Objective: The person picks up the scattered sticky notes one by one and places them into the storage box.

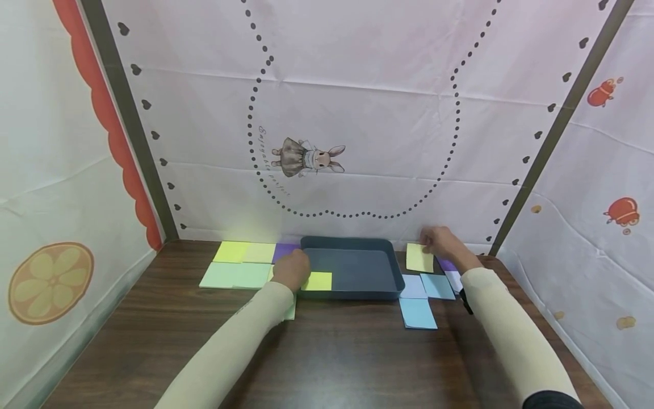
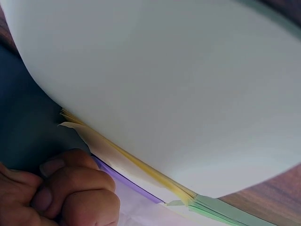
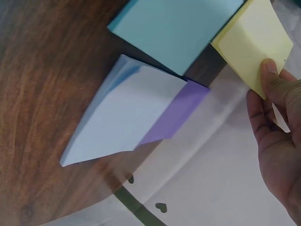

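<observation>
Dark wooden table [image 1: 327,352], walled by pale printed cloth [image 1: 357,113] with a rabbit [image 1: 309,158]. Far centre, a blue tray [image 1: 357,270]. Left hand [image 1: 292,270] curled over a yellow note [image 1: 318,281] at the tray's left edge. Right hand [image 1: 443,243] pinching a yellow pad [image 1: 419,258] right of the tray, beside blue pads [image 1: 418,312].

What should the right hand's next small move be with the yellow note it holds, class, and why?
Probably carry the yellow note leftward over the rim of the dark tray and lay it inside. The right hand already pinches it by its edge beside the tray, and the left hand rests by another yellow sheet that already lies in the tray, which suggests yellow ones go there.
</observation>
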Demonstrator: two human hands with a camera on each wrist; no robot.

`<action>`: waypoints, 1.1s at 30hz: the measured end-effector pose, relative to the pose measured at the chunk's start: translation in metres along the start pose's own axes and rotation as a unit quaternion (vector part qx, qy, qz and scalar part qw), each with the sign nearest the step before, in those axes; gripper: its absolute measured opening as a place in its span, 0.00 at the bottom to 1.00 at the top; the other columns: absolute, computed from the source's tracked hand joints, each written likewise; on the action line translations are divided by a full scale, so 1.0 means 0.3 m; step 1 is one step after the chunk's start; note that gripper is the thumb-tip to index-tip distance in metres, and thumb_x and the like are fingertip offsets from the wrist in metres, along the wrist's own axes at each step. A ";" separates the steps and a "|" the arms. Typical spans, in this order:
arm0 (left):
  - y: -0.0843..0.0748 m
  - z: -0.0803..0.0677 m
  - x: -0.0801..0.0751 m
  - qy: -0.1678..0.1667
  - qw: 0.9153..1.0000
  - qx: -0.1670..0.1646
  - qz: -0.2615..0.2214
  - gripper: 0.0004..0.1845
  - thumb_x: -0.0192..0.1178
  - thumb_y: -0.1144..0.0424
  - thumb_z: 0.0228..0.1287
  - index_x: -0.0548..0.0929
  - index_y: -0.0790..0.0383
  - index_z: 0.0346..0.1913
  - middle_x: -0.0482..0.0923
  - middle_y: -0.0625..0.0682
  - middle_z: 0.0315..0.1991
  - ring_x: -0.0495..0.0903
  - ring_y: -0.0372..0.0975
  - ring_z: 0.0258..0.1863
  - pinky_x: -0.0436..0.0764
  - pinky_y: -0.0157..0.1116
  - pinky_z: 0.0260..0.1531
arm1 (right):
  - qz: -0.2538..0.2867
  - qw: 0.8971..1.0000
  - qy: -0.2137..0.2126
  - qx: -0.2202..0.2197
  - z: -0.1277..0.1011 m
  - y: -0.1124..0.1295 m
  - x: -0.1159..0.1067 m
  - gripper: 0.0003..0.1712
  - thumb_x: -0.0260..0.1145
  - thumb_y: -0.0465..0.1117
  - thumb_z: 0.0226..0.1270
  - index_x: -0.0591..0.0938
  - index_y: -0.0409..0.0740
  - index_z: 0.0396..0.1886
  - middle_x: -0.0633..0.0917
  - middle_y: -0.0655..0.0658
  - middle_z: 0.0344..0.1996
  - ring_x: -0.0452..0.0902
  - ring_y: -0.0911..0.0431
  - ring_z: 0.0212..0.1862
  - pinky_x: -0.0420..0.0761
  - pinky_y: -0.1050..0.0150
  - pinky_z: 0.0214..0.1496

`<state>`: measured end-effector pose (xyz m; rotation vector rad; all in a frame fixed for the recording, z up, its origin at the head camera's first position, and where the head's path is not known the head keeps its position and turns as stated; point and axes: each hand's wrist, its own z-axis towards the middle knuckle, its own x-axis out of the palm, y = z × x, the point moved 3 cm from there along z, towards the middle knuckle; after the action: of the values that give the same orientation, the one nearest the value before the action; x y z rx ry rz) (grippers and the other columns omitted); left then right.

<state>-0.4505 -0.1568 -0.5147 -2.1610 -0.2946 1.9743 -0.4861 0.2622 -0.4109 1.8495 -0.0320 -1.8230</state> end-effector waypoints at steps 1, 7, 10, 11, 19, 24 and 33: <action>-0.001 0.001 0.000 0.001 1.000 0.000 0.000 0.22 0.68 0.65 0.74 0.80 0.76 0.63 0.83 0.54 0.33 0.83 0.43 0.23 0.82 0.44 0.14 | 0.001 1.000 0.001 -0.003 -0.001 0.002 -0.003 0.10 0.73 0.22 0.70 0.88 0.36 0.46 0.89 0.35 0.45 0.85 0.42 0.48 0.90 0.44 0.57; -0.003 0.001 -0.004 0.009 1.000 0.000 0.008 0.24 0.68 0.65 0.74 0.79 0.76 0.65 0.82 0.55 0.33 0.84 0.43 0.24 0.83 0.44 0.14 | 0.007 1.000 0.008 -0.001 0.005 0.017 -0.026 0.10 0.75 0.23 0.68 0.88 0.37 0.44 0.90 0.34 0.46 0.86 0.42 0.48 0.91 0.46 0.55; -0.001 0.003 -0.004 0.012 1.000 -0.002 0.005 0.23 0.69 0.65 0.72 0.80 0.75 0.64 0.83 0.55 0.34 0.84 0.43 0.24 0.83 0.44 0.15 | 0.011 1.000 0.017 0.001 0.008 0.024 -0.035 0.10 0.76 0.23 0.67 0.88 0.38 0.43 0.90 0.34 0.46 0.86 0.42 0.49 0.91 0.46 0.56; 0.000 0.003 -0.004 0.013 1.000 -0.003 0.003 0.24 0.70 0.65 0.72 0.80 0.75 0.64 0.83 0.55 0.34 0.84 0.44 0.24 0.83 0.44 0.15 | 0.011 1.000 0.020 0.003 0.008 0.027 -0.038 0.10 0.76 0.24 0.67 0.88 0.39 0.42 0.90 0.35 0.46 0.86 0.42 0.49 0.90 0.47 0.56; 0.001 0.008 -0.001 0.007 1.000 0.003 0.002 0.17 0.64 0.64 0.78 0.82 0.73 0.60 0.82 0.55 0.34 0.83 0.43 0.24 0.83 0.44 0.14 | 0.029 0.999 0.033 0.005 -0.002 0.045 -0.058 0.08 0.76 0.25 0.69 0.87 0.39 0.41 0.89 0.35 0.46 0.86 0.42 0.51 0.92 0.50 0.54; 0.001 0.009 -0.003 0.007 1.000 0.003 -0.002 0.17 0.63 0.63 0.79 0.82 0.73 0.60 0.82 0.55 0.35 0.83 0.44 0.24 0.82 0.44 0.14 | 0.040 0.999 0.031 0.007 -0.009 0.058 -0.075 0.07 0.77 0.28 0.70 0.87 0.38 0.42 0.89 0.35 0.47 0.86 0.41 0.52 0.92 0.49 0.54; -0.012 -0.004 -0.012 0.010 1.000 -0.008 0.001 0.22 0.65 0.66 0.77 0.79 0.77 0.65 0.85 0.59 0.38 0.83 0.46 0.26 0.87 0.48 0.20 | 0.034 0.999 0.011 0.012 -0.002 0.067 -0.081 0.05 0.77 0.30 0.73 0.88 0.40 0.44 0.90 0.34 0.50 0.87 0.39 0.56 0.89 0.40 0.65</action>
<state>-0.4496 -0.1542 -0.5101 -2.1900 -0.3056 1.9556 -0.4807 0.2544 -0.3808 1.8611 -0.1088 -1.7633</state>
